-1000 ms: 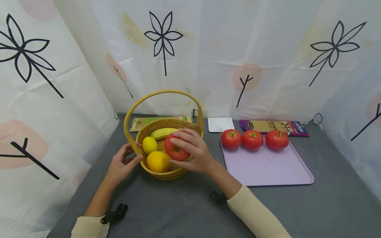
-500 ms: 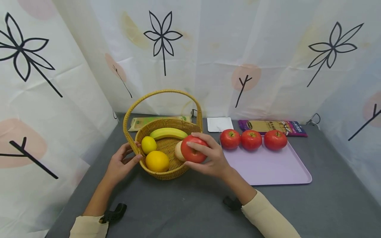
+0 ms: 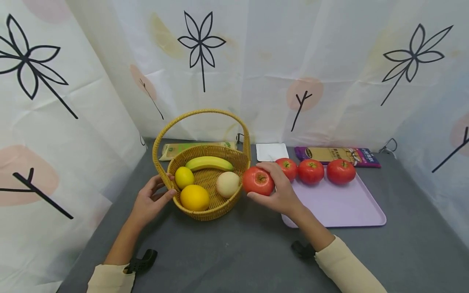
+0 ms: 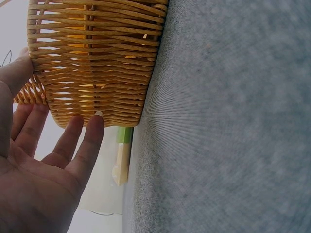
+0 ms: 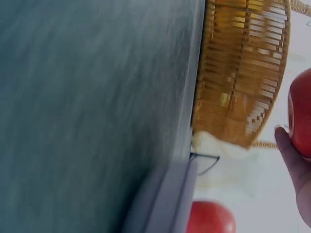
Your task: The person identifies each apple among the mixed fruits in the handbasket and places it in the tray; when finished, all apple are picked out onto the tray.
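Note:
A yellow wicker basket (image 3: 199, 215) with a tall arched handle stands left of centre. It holds a banana (image 3: 209, 163), a lemon (image 3: 184, 178), an orange (image 3: 195, 198) and a pale round fruit (image 3: 228, 184). My left hand (image 3: 152, 201) holds the basket's left side at the handle's foot; in the left wrist view its fingertips lie against the woven wall (image 4: 97, 73). Just outside the basket's right rim, my right hand (image 3: 280, 191) grips a red apple (image 3: 258, 181) between thumb and fingers. Only part of this apple shows in the right wrist view.
A lilac tray (image 3: 340, 207) on the right bears several red apples (image 3: 310, 171) along its far edge. Behind lie a purple packet (image 3: 337, 156), a white square (image 3: 271, 152) and a green packet (image 3: 172, 151). Printed curtains (image 3: 256, 61) close off the grey table's back and sides.
My right hand has carried the red apple rightward, from over the basket to outside its right rim. The pale fruit, hidden before, now shows. My left hand stays at the basket.

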Motion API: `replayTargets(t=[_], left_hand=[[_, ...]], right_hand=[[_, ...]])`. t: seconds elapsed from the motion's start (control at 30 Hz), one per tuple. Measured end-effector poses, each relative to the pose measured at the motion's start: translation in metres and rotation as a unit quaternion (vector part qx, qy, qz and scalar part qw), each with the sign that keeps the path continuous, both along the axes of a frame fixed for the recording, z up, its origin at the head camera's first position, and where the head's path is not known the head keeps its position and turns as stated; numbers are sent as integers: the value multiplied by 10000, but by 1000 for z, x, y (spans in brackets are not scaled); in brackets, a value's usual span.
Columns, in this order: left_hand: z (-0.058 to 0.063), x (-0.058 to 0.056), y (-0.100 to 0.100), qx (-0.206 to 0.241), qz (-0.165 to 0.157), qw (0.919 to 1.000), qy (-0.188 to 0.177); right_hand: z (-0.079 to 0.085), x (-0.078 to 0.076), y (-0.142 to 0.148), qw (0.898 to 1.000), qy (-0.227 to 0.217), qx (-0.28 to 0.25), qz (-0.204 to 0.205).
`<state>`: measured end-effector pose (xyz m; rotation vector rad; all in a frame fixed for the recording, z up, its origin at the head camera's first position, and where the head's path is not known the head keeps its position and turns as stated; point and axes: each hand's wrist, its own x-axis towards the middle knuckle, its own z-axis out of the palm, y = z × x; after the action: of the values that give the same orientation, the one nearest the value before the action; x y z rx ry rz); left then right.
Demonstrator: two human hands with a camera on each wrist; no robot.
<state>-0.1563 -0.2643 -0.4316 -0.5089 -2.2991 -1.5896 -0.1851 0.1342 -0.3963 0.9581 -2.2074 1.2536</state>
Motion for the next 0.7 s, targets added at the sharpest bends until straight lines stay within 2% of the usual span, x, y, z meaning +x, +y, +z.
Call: replayTargets(t=[0.27, 0.47, 0.7], left_hand=[[0, 0, 1, 29, -2, 10000, 35], [0, 1, 1, 30, -13, 10000, 24], [-1, 0, 0, 32, -27, 10000, 26]], right_hand=[[2, 2, 26, 9945, -634, 751, -356], [2, 5, 40, 9812, -1328, 1238, -656], [2, 8, 61, 9697, -1547, 1616, -979]])
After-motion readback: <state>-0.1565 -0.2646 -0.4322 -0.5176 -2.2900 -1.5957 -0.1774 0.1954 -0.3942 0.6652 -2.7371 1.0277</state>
